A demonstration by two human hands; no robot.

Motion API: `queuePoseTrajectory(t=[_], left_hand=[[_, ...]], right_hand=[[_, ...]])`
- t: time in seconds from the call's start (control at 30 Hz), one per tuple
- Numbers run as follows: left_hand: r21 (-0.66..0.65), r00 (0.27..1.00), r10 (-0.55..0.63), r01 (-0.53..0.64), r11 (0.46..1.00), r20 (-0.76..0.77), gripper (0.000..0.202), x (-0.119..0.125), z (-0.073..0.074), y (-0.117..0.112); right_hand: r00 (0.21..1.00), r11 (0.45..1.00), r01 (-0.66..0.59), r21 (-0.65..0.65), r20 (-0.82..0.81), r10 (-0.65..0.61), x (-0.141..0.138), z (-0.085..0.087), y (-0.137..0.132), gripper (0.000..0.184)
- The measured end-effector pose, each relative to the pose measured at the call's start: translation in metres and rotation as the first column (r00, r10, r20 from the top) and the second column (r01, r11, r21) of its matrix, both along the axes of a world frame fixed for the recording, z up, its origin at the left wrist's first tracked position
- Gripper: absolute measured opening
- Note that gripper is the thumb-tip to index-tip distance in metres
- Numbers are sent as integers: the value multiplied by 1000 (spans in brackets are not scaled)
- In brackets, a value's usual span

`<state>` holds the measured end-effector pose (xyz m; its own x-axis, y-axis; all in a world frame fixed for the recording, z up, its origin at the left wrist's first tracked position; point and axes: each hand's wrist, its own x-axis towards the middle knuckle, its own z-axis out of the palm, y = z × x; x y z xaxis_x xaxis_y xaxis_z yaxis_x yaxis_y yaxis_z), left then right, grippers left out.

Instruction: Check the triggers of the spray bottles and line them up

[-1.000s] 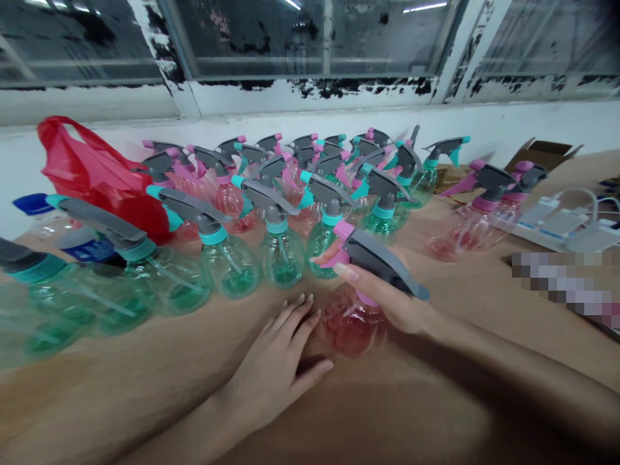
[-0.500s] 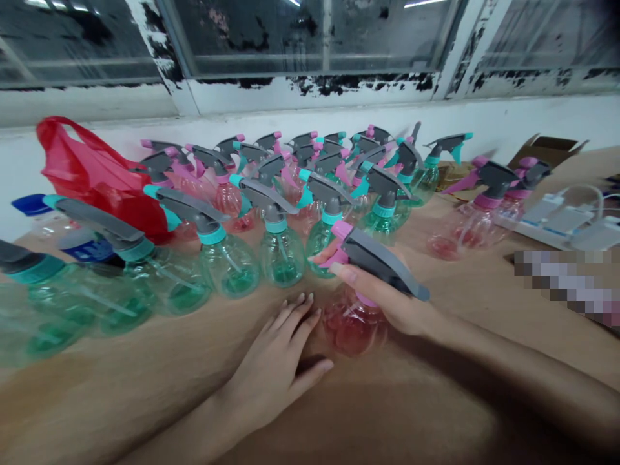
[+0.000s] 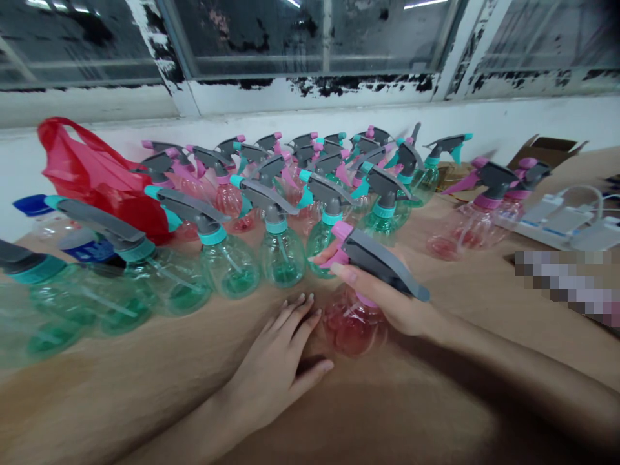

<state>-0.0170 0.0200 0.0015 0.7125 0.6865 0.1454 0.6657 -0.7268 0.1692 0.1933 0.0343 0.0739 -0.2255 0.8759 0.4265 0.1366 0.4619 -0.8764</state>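
My right hand is wrapped round the neck of a pink spray bottle with a grey trigger head, which stands on the brown table. Its fingers curl over the pink nozzle end. My left hand lies flat on the table just left of the bottle's base, fingers stretched out and holding nothing. Right behind stands a row of green spray bottles with teal collars.
Several more pink and green spray bottles crowd the back of the table up to the white wall. A red plastic bag lies at the left. Two pink bottles, a white power strip and a cardboard box are at the right.
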Motion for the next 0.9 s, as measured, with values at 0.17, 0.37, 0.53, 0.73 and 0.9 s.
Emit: queuePoseTrajectory(t=[0.17, 0.37, 0.53, 0.73, 0.9], left_hand=[[3, 1000, -7, 7, 1000, -7, 59, 0, 2, 1], [13, 1000, -12, 12, 1000, 8, 58, 1, 2, 1], [27, 1000, -12, 12, 1000, 4, 58, 0, 0, 1], [48, 1000, -19, 20, 999, -11, 59, 0, 0, 2], [49, 1000, -10, 10, 999, -6, 59, 0, 0, 2]], right_hand=[[1000, 1000, -6, 6, -11, 6, -1, -1, 0, 18], [999, 999, -28, 18, -27, 28, -1, -1, 0, 16], [1000, 1000, 8, 20, 6, -8, -1, 1, 0, 18], [994, 996, 61, 62, 85, -67, 0, 4, -2, 27], [1000, 1000, -5, -4, 4, 5, 0, 1, 0, 19]])
